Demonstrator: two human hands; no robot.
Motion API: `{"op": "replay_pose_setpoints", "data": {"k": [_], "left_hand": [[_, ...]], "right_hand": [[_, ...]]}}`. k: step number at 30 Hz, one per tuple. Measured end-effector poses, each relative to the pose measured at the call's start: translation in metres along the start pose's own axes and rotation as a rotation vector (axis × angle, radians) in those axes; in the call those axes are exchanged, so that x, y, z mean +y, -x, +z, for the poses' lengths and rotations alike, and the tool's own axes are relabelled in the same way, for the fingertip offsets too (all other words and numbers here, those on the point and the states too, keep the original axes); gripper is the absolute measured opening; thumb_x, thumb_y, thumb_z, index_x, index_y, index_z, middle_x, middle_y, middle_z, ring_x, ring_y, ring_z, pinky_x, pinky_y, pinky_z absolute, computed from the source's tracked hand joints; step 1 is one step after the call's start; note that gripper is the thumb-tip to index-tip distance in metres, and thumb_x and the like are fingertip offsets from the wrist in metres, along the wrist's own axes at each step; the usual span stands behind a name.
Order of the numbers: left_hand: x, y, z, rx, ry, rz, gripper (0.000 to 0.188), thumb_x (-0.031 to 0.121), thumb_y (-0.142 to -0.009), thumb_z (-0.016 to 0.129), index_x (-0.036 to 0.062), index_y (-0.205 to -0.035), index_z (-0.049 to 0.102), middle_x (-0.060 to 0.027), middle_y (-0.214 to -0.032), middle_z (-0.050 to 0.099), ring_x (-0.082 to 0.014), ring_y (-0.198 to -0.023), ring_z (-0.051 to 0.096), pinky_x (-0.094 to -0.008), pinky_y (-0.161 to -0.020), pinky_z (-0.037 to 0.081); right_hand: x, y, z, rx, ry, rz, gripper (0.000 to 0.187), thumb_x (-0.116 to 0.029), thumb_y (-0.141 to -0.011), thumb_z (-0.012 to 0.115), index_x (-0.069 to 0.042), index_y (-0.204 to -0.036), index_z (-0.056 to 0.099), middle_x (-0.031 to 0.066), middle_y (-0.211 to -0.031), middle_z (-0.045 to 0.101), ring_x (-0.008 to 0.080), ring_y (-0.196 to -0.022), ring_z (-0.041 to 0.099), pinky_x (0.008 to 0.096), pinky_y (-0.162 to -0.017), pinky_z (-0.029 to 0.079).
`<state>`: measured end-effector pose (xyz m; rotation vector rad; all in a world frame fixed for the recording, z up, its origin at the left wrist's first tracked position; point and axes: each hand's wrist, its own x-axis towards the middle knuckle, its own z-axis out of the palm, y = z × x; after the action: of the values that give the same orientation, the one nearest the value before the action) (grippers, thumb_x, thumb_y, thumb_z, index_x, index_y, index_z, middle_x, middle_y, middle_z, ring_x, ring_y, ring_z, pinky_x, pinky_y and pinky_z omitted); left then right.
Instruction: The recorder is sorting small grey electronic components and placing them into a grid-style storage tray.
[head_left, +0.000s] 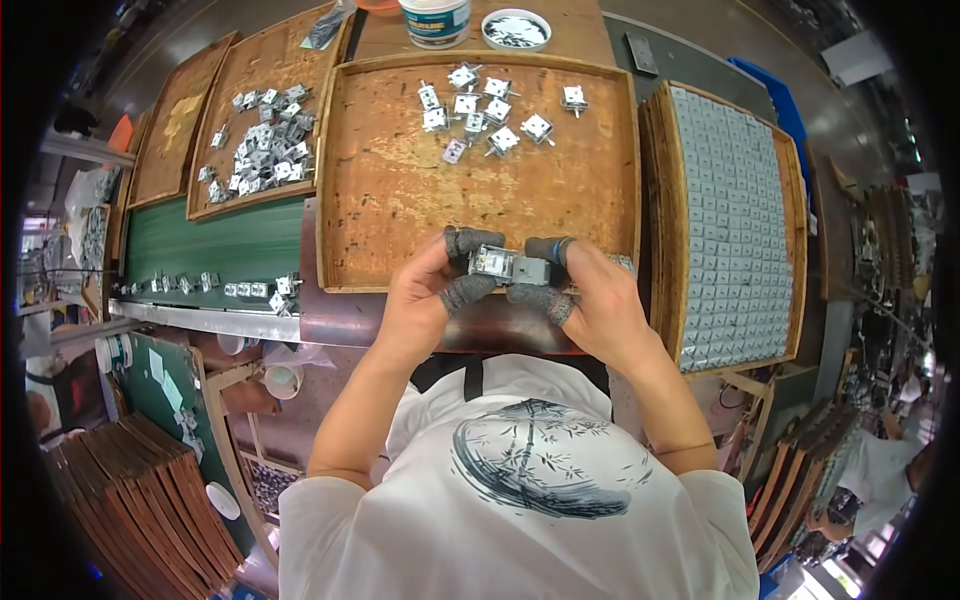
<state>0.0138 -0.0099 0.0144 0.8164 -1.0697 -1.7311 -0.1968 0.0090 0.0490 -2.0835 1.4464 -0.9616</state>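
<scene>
Over the near edge of the wooden tray, my left hand (420,290) pinches a small silvery switch-like mechanism (491,262) between thumb and forefinger. My right hand (607,300) grips a small grey box-shaped housing (531,271) the same way. The two parts meet end to end; whether one sits inside the other I cannot tell. Grey fabric covers wrap the thumb and forefinger of both hands, and a blue band shows on the right forefinger. Farther back in the wooden tray (400,215) lie several loose metal mechanisms (497,112) like the one I hold.
At the left, a second tray (225,165) carries a heap of similar mechanisms, and more sit on a green belt (215,245). On the right, stacked trays (665,230) hold rows of grey housings (735,220). A tub (437,25) and a white bowl (516,15) stand behind.
</scene>
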Motion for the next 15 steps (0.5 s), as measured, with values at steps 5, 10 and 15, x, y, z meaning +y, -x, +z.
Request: {"op": "replay_pose_setpoints", "data": {"k": [5,10,15], "left_hand": [[-0.011,-0.002,0.025,-0.042,-0.085,0.013,0.034,-0.004,-0.087,0.064,-0.0021,-0.121,0.060,-0.0044,-0.112,0.056,-0.0154,-0.106,0.058,-0.0288,-0.092,0.046],[-0.041,-0.003,0.040,0.036,-0.223,-0.005,0.036,-0.007,-0.089,0.058,-0.0022,-0.125,0.055,-0.0057,-0.116,0.050,-0.0169,-0.110,0.056,-0.0291,-0.094,0.046],[-0.044,-0.010,0.040,0.037,-0.194,-0.046,0.041,-0.006,-0.090,0.058,-0.0014,-0.131,0.053,-0.0058,-0.118,0.049,-0.0167,-0.111,0.055,-0.0287,-0.095,0.045]], "right_hand": [[0.013,0.012,-0.003,0.001,0.104,-0.069,0.026,0.002,-0.065,0.070,0.001,-0.087,0.057,0.0165,-0.087,0.056,0.0361,-0.074,0.060,0.0414,-0.062,0.050],[0.035,0.023,0.016,0.066,0.170,-0.071,0.025,0.002,-0.064,0.071,0.001,-0.086,0.057,0.0163,-0.087,0.057,0.0373,-0.075,0.059,0.0415,-0.063,0.049],[0.043,0.031,0.022,0.107,0.057,0.044,0.023,0.007,-0.064,0.064,0.002,-0.085,0.058,0.0160,-0.086,0.057,0.0367,-0.073,0.059,0.0418,-0.063,0.049]]}}
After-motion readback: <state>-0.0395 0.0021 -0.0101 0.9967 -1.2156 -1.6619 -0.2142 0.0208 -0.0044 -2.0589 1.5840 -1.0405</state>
